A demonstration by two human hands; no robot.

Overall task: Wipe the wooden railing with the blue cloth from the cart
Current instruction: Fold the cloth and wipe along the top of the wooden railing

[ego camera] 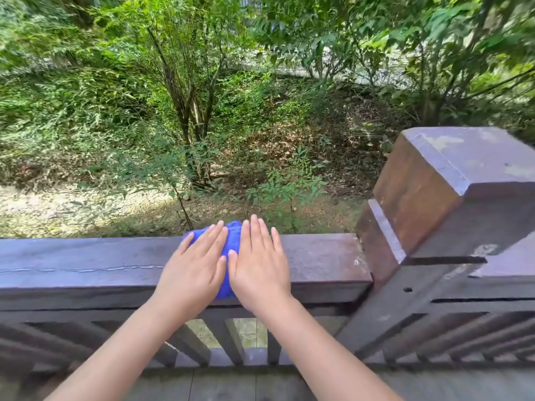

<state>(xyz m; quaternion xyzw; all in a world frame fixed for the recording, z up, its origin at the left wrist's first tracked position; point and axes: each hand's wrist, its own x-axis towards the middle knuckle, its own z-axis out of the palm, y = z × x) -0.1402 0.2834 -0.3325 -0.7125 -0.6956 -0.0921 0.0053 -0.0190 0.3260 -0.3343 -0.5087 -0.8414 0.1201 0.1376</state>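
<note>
Both hands, left hand (pixel 194 264) and right hand (pixel 258 263), press flat with fingers extended on a blue cloth (pixel 233 241). The cloth lies atop the wooden railing (pixel 86 264).

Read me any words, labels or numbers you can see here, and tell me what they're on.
None: no text shows on the blue cloth, the railing, the post, or either flat hand, left hand and right hand.

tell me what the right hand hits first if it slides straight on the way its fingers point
Probably nothing solid: the right hand points across the brown wooden railing, past the crumpled blue cloth, into open air above green bushes.
</note>
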